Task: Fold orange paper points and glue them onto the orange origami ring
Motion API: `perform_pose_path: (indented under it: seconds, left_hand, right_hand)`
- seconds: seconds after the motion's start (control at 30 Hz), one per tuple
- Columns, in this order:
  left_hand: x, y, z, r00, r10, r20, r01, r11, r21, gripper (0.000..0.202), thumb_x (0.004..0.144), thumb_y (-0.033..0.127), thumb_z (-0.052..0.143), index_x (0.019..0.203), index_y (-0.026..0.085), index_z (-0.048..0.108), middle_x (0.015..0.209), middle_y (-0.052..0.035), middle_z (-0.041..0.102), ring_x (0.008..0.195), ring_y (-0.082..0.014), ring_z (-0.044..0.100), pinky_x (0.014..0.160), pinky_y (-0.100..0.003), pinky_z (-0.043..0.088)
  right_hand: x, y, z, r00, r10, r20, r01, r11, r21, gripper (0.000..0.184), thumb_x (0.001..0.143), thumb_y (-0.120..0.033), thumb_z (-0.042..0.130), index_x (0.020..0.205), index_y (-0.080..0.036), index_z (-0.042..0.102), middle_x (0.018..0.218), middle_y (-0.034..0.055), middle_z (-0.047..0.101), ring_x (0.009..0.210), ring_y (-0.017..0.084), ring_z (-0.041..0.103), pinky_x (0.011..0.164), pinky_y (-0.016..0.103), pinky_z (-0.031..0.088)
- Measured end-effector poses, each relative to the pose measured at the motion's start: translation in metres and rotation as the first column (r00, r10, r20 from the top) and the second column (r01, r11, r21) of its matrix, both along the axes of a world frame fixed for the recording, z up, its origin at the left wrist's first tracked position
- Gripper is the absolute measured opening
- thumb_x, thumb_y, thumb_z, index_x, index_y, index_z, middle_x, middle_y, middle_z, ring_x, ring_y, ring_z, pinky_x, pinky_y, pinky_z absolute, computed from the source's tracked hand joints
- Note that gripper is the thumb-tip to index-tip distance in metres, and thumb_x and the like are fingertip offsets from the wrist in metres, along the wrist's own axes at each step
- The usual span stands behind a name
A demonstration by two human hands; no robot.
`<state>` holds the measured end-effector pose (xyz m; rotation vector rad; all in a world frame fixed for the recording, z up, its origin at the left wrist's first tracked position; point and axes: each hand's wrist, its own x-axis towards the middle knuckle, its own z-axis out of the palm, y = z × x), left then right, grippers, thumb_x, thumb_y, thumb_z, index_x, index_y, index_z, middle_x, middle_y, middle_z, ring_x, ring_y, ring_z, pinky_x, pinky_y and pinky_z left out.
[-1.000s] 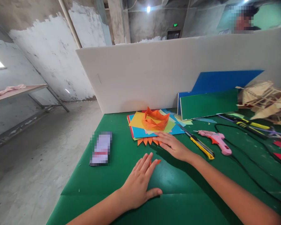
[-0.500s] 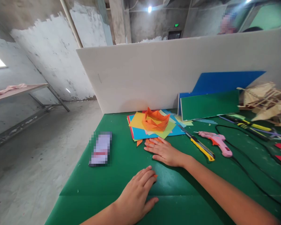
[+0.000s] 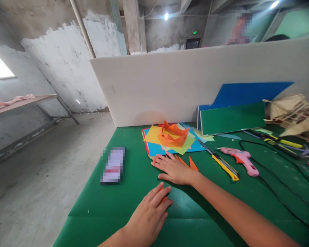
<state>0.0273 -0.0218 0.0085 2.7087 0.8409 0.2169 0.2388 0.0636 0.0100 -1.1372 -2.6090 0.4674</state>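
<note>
My left hand (image 3: 148, 214) is low over the front of the table, its fingers closed around a small folded orange paper piece (image 3: 164, 199) that shows only in part. Farther forward, my right hand (image 3: 173, 168) lies palm down with fingers stretched out, over some orange paper pieces. Pointed orange paper triangles (image 3: 193, 164) stick out beside its wrist. Just beyond, an orange ring of folded paper points (image 3: 175, 139) rests on a stack of coloured paper sheets (image 3: 150, 147).
On the green table (image 3: 92, 206) a phone (image 3: 113, 164) lies left. To the right are a yellow utility knife (image 3: 225, 167), a pink glue gun (image 3: 243, 159) with black cord, and pliers (image 3: 280, 144). Green board (image 3: 233, 118) and white board (image 3: 154, 85) stand behind; a person is beyond.
My right hand has slid a little left, uncovering orange triangles on its right side. The fingers of my left hand have shifted, and more of its orange piece shows. The view tilted slightly.
</note>
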Motion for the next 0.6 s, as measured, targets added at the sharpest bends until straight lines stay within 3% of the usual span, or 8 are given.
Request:
perform_pose_path:
  seconds: [0.13,0.3,0.37,0.5,0.6]
  left_hand:
    - [-0.004,0.001,-0.001,0.995,0.019,0.098,-0.017,1.000,-0.023,0.032,0.094,0.022,0.044,0.123,0.026,0.055,0.145,-0.0037,0.042,0.138,-0.0243,0.033,0.111,-0.043,0.038]
    - [0.000,0.040,0.009,0.948,0.162,0.274,-0.179,0.983,0.040,0.032,0.097,0.024,0.039,0.124,0.025,0.056,0.143,-0.0061,0.044,0.135,-0.0236,0.037,0.109,-0.044,0.040]
    - [0.004,0.067,0.010,0.948,0.192,0.255,-0.223,0.969,0.102,0.035,0.096,0.022,0.039,0.127,0.028,0.055,0.147,-0.0040,0.040,0.138,-0.0251,0.032,0.111,-0.048,0.036]
    - [0.016,0.117,-0.001,0.978,0.177,0.111,-0.192,0.970,0.149,0.037,0.095,0.020,0.042,0.127,0.031,0.057,0.151,-0.0037,0.034,0.140,-0.0297,0.026,0.113,-0.053,0.029]
    - [0.020,0.138,-0.013,0.985,0.155,0.077,-0.165,0.975,0.148,0.036,0.096,0.027,0.041,0.128,0.031,0.057,0.152,-0.0035,0.033,0.141,-0.0293,0.025,0.113,-0.052,0.027]
  right_hand:
    - [0.020,-0.030,-0.008,1.000,-0.013,-0.016,0.012,0.996,-0.093,0.060,0.096,-0.049,0.042,0.150,-0.035,0.020,0.155,-0.0007,0.025,0.144,0.023,0.019,0.117,0.052,0.009]
    - [0.048,-0.072,0.013,1.000,-0.010,-0.021,0.005,0.980,-0.198,0.056,0.097,-0.052,0.037,0.148,-0.039,0.020,0.155,-0.0027,0.027,0.144,0.024,0.019,0.117,0.054,0.006]
    - [0.058,-0.073,0.018,0.998,-0.057,-0.026,0.052,0.984,-0.172,0.051,0.098,-0.050,0.036,0.147,-0.042,0.024,0.156,-0.0044,0.023,0.144,0.026,0.016,0.116,0.056,0.006]
    - [0.077,-0.061,0.012,0.947,-0.320,0.014,0.320,0.945,-0.072,0.052,0.095,-0.055,0.037,0.145,-0.047,0.026,0.158,-0.0043,0.016,0.144,0.036,0.007,0.108,0.070,0.008]
    - [0.080,-0.055,0.003,0.953,-0.296,0.064,0.301,0.950,-0.081,0.053,0.092,-0.060,0.041,0.142,-0.049,0.030,0.158,-0.0050,0.014,0.143,0.039,0.007,0.106,0.073,0.009]
